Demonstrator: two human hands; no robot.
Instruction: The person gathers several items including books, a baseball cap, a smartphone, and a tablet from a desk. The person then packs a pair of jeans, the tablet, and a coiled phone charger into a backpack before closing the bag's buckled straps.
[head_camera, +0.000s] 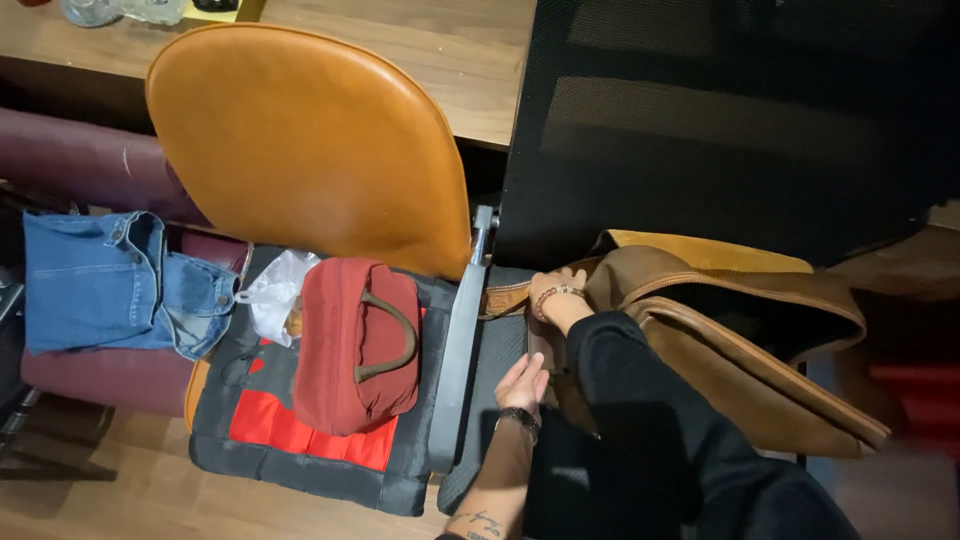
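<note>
A brown leather bag (740, 350) lies on the seat of a black mesh chair (740, 120), its open top facing left. My right hand (556, 289), with a bead bracelet and a black sleeve, is closed on the bag's left end by the strap. My left hand (524, 384), wearing a dark wristband, lies flat against the bag's lower left corner, fingers extended. A tattoo shows on that forearm.
To the left stands an orange leather chair (300, 140) with a black and red cushion (300, 450). On the cushion are a dark red bag (345, 340) and a white plastic bag (272, 295). Folded jeans (110, 285) lie further left. A wooden table (450, 60) runs behind.
</note>
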